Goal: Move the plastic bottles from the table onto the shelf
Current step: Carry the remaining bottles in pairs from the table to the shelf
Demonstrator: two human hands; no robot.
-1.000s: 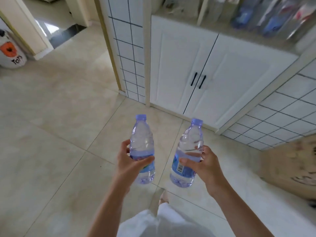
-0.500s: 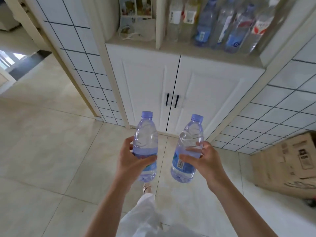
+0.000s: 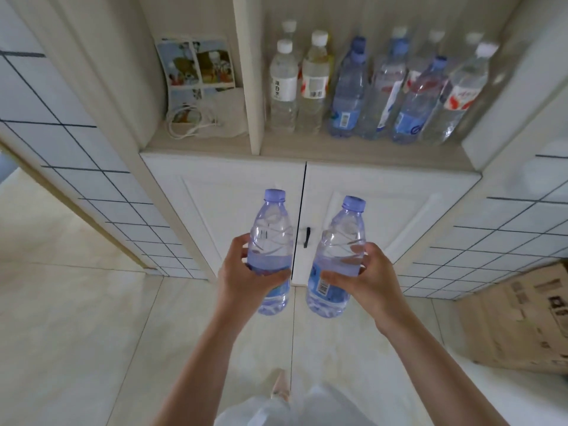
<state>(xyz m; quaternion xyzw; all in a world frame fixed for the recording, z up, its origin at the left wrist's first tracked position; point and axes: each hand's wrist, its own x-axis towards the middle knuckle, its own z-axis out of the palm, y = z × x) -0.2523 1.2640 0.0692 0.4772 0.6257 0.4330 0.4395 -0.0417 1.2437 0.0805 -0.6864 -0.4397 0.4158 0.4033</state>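
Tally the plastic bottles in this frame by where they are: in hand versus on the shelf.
In the left hand: 1, the left bottle
In the right hand: 1, the right bottle
On the shelf, front-row bottles: 6
Total: 8 countable; more caps show behind, too overlapped to count.

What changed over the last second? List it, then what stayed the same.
The person walked up to the cabinet: the shelf with its row of bottles came fully into view, and the cabinet doors grew closer. Nothing was picked up or released. Unchanged: the left hand and right hand each grip an upright blue-capped bottle, left bottle, right bottle.
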